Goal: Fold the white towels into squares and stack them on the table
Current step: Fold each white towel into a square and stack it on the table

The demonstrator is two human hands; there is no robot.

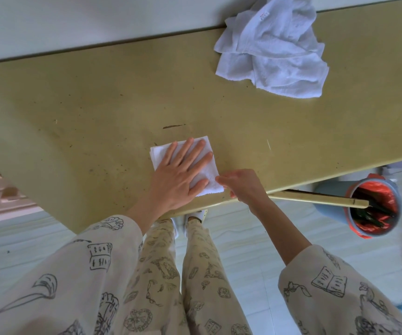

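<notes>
Left hand (183, 170) lies flat, fingers straight, on the soft, light towel (157, 153), while right hand (241, 184) pinches its near corner beside the thumb.

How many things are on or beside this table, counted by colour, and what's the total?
White: 2, the folded towel pressed flat under the left hand, its corner pinched by the right hand, and the crumpled towel pile; the pile's own towel count can't be told.
Grey with red liner: 1, the bin on the floor.
Total: 3
</notes>
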